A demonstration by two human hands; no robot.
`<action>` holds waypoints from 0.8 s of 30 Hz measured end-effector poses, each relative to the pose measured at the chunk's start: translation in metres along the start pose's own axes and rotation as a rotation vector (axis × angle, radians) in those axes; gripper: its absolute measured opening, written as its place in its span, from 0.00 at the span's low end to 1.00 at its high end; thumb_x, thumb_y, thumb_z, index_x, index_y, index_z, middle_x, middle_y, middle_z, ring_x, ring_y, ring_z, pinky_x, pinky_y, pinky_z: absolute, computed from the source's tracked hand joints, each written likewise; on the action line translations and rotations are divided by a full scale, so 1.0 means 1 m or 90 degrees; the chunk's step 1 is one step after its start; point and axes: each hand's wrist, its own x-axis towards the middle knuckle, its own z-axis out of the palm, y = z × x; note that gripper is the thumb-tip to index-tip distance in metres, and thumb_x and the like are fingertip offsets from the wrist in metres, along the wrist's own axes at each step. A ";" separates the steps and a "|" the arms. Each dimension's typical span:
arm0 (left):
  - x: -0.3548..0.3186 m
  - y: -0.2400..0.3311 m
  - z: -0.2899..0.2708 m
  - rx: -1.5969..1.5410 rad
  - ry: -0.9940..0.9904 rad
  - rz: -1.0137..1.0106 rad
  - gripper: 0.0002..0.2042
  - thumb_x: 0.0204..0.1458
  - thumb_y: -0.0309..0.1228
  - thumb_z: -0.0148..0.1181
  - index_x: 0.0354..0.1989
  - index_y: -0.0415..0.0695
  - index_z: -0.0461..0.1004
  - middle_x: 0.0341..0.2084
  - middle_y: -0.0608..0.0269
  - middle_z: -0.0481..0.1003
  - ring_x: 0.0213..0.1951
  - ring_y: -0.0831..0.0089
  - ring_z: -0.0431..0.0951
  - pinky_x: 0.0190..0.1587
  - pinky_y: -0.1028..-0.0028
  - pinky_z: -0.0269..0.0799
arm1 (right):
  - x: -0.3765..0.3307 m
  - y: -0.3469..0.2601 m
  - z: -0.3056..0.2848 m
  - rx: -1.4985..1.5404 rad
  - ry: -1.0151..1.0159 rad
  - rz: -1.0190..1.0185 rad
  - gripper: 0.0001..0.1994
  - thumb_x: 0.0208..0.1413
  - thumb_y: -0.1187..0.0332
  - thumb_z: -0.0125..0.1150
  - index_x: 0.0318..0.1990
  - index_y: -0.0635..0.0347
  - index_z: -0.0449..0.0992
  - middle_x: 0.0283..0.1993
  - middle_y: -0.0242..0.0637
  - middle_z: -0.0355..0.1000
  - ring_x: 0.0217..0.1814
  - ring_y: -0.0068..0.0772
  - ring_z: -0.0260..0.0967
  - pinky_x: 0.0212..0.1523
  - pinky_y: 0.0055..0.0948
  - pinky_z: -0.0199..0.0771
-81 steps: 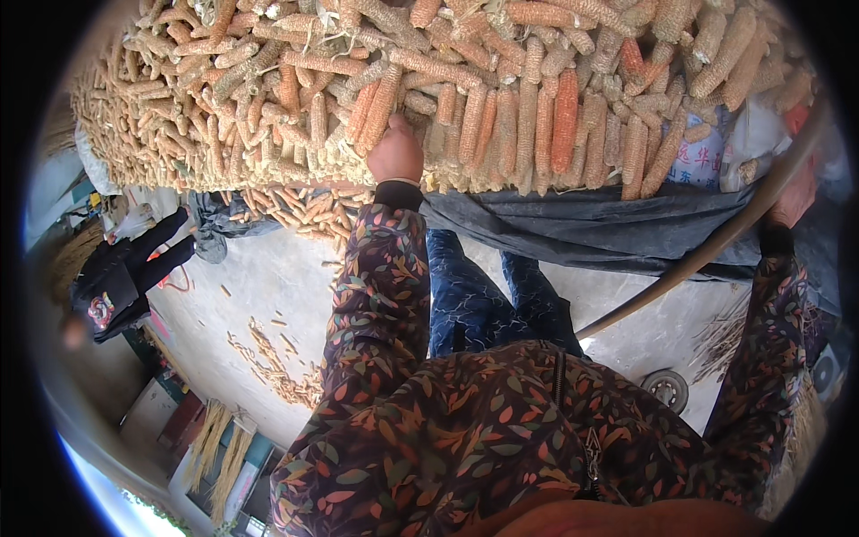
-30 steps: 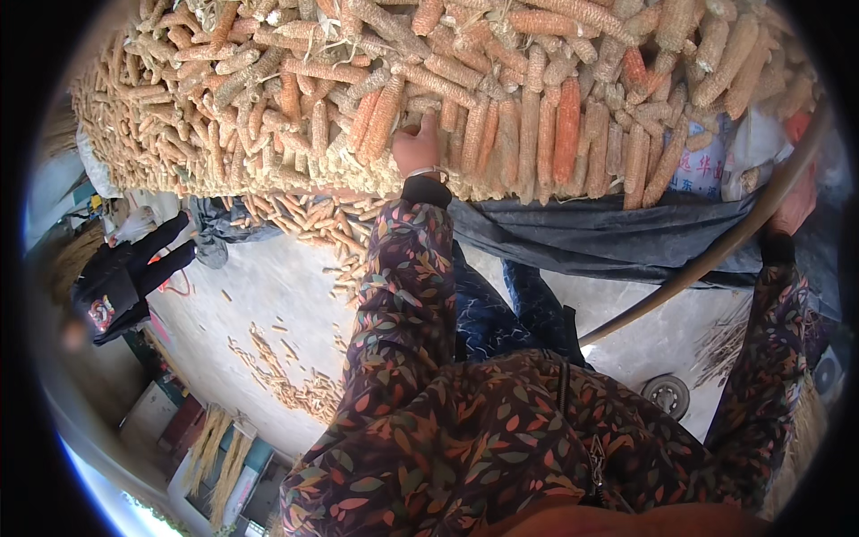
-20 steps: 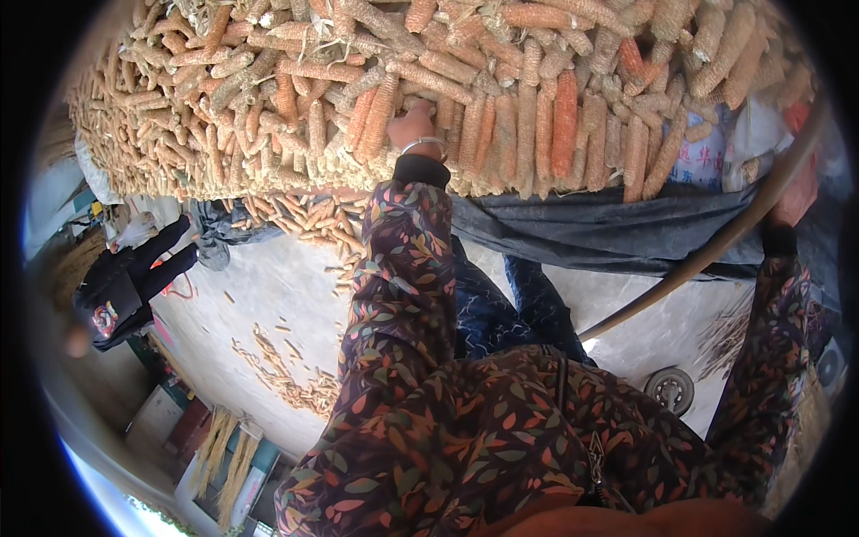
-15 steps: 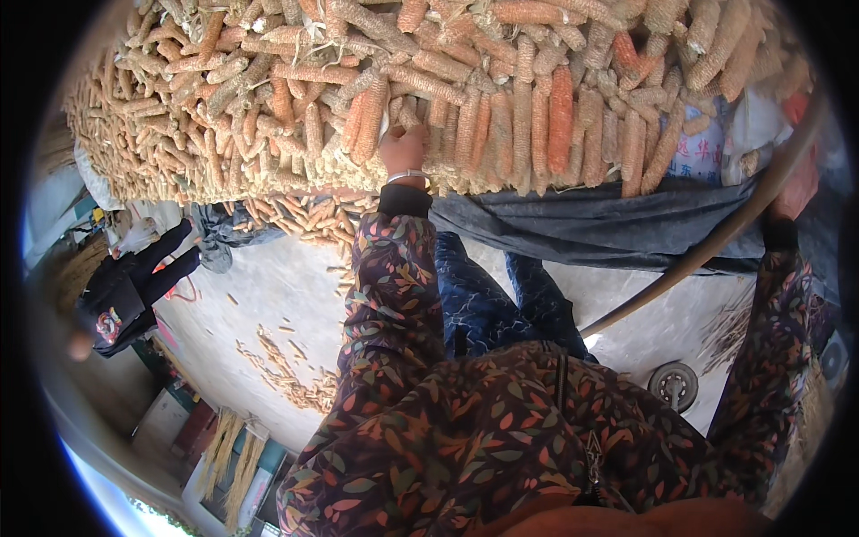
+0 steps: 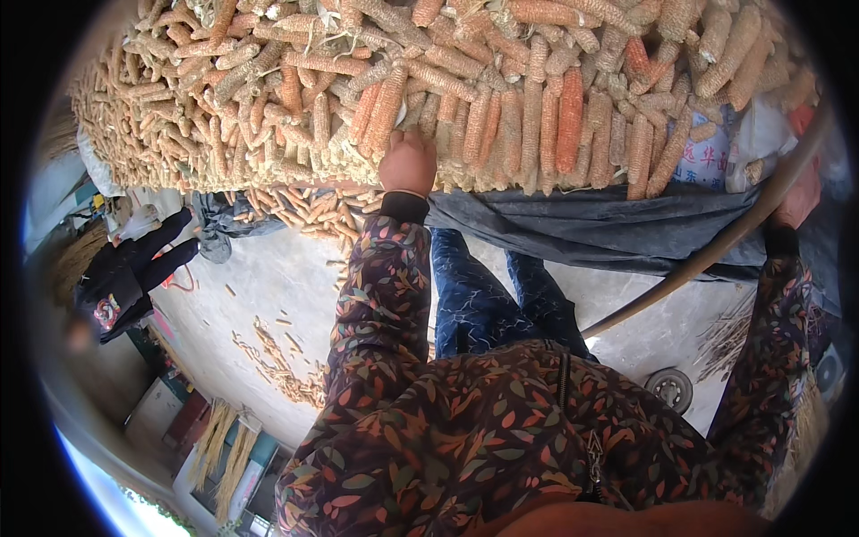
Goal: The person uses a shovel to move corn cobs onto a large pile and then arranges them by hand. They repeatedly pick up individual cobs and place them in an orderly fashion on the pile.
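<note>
My left hand (image 5: 408,165) reaches to the front edge of a big heap of corn cobs (image 5: 465,63). Its fingers curl in among the cobs, and what they close on is hidden. Just beyond the knuckles lean pale tan and orange cobs, with a bright reddish cob (image 5: 569,121) further right. At the far right my right hand (image 5: 795,197) is wrapped round a long curved wooden pole (image 5: 693,262), which slants down to the floor on the left.
A dark tarp (image 5: 573,228) hangs below the heap's front, and printed white sacks (image 5: 700,152) lie under its right end. Loose cobs (image 5: 277,367) are scattered on the pale floor (image 5: 224,322). A wheel (image 5: 669,390) and a person in dark clothes (image 5: 125,268) are further off.
My left hand has turned so that its back shows more, and its fingers sit deeper against the cobs. The right hand keeps its hold on the pole. The view has shifted slightly.
</note>
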 end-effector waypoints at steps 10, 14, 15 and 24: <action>0.034 -0.026 -0.016 0.069 0.299 0.048 0.19 0.52 0.37 0.62 0.52 0.44 0.74 0.39 0.56 0.77 0.44 0.53 0.77 0.45 0.54 0.70 | 0.002 -0.005 0.005 0.006 0.021 0.010 0.23 0.58 0.53 0.58 0.55 0.56 0.74 0.56 0.42 0.74 0.61 0.49 0.68 0.61 0.45 0.65; 0.004 -0.014 -0.012 -0.014 0.291 0.077 0.21 0.51 0.36 0.63 0.53 0.42 0.75 0.38 0.53 0.75 0.43 0.51 0.76 0.43 0.56 0.74 | 0.002 -0.002 0.000 -0.013 -0.030 0.036 0.23 0.58 0.52 0.57 0.56 0.55 0.73 0.59 0.42 0.73 0.63 0.48 0.67 0.63 0.44 0.64; -0.007 -0.011 -0.007 -0.022 0.262 0.095 0.21 0.51 0.37 0.63 0.53 0.42 0.75 0.38 0.53 0.75 0.42 0.51 0.76 0.43 0.56 0.74 | 0.002 0.001 -0.001 -0.010 -0.019 0.021 0.24 0.58 0.52 0.57 0.56 0.56 0.73 0.59 0.42 0.73 0.64 0.47 0.67 0.63 0.44 0.64; 0.009 -0.003 0.012 -0.026 0.224 0.040 0.18 0.53 0.39 0.61 0.49 0.43 0.78 0.38 0.51 0.74 0.44 0.49 0.76 0.41 0.54 0.75 | 0.000 0.010 0.010 -0.021 -0.024 -0.009 0.23 0.58 0.52 0.56 0.56 0.54 0.74 0.57 0.41 0.74 0.62 0.46 0.68 0.63 0.44 0.63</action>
